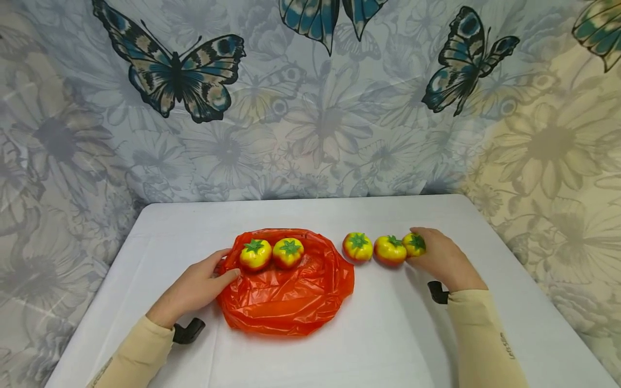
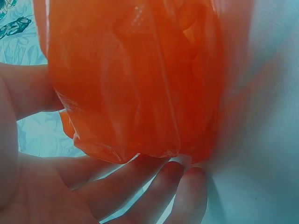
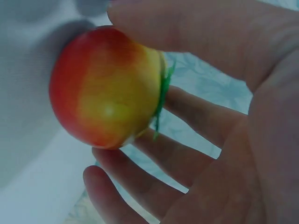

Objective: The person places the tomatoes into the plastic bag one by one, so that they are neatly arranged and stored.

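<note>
Head view: left hand (image 1: 196,285) gripped the red bag (image 1: 286,310) at left, apparently to steady it around two bagged fruits (image 1: 256,256); right hand (image 1: 443,258) pinched the rightmost fruit (image 1: 415,245) by its sides, likely against rolling, right of two loose fruits (image 1: 357,249).

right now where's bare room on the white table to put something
A wide patch of white tabletop lies between the red plastic bag and the beige right sleeve; another is at the far left, beyond the left hand. It's crowded from the bag, with two round red-yellow fruits, along three more to the right hand.
</note>
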The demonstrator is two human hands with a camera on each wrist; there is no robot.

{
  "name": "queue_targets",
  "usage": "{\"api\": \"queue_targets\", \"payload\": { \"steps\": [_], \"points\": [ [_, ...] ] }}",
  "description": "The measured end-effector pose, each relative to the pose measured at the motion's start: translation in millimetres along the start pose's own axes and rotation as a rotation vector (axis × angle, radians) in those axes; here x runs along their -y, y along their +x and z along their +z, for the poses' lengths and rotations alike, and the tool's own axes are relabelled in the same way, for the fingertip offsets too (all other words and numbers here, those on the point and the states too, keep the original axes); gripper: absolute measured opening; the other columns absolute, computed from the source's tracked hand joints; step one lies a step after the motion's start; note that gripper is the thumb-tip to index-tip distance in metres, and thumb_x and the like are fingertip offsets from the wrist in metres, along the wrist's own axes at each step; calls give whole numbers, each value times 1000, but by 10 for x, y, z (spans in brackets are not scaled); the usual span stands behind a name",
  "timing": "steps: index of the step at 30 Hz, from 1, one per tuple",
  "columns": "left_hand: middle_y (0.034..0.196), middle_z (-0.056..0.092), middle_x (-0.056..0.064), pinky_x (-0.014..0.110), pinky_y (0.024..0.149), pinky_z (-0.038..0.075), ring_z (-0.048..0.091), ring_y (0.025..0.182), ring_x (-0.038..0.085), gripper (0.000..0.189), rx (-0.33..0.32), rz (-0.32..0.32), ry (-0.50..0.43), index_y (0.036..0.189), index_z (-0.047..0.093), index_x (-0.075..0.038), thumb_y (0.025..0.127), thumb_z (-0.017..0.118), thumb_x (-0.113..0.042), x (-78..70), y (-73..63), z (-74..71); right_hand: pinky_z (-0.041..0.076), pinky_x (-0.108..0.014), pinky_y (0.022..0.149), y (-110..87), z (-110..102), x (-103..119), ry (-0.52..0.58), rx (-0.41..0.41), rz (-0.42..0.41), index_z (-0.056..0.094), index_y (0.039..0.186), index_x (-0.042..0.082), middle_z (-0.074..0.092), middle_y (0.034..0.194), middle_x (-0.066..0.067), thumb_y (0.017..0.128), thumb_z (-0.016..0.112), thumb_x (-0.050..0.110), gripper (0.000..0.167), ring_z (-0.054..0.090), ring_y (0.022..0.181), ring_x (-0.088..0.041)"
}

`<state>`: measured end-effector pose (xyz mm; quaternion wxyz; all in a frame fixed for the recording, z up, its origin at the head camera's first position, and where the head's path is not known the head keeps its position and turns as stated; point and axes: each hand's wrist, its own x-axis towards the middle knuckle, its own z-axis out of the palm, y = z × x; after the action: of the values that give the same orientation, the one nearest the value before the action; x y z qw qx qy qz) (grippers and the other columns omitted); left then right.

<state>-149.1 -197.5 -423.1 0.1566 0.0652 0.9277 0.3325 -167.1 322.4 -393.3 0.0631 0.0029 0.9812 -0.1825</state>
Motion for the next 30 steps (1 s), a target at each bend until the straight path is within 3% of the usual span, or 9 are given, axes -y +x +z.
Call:
{"api": "queue_targets", "payload": {
  "steps": [12, 20, 30],
  "points": [
    [150, 64, 20, 65, 108, 56, 66, 132, 38, 74, -10, 8, -34, 165, 42, -10, 107, 62, -51, 12, -6, 12, 39, -75, 118, 38, 4, -6, -6, -23, -22, 49, 155, -6, 53, 152, -37, 93, 78, 20, 73, 50, 139, -59],
    [155, 61, 20, 65, 110, 55, 65, 135, 39, 71, -15, 2, -41, 165, 42, -11, 108, 61, -48, 18, 2, 17, 43, -76, 111, -47, -137, 16, -34, -61, -33, 50, 155, -5, 54, 149, -38, 97, 76, 29, 72, 52, 134, -60],
    [157, 60, 21, 67, 110, 53, 64, 136, 40, 71, -14, 12, -30, 165, 42, -10, 108, 61, -48, 17, 1, 8, 42, -76, 114, -267, -348, 443, -29, -62, -76, 42, 163, 1, 46, 160, -36, 98, 80, 33, 82, 47, 142, -58]
  ]
}}
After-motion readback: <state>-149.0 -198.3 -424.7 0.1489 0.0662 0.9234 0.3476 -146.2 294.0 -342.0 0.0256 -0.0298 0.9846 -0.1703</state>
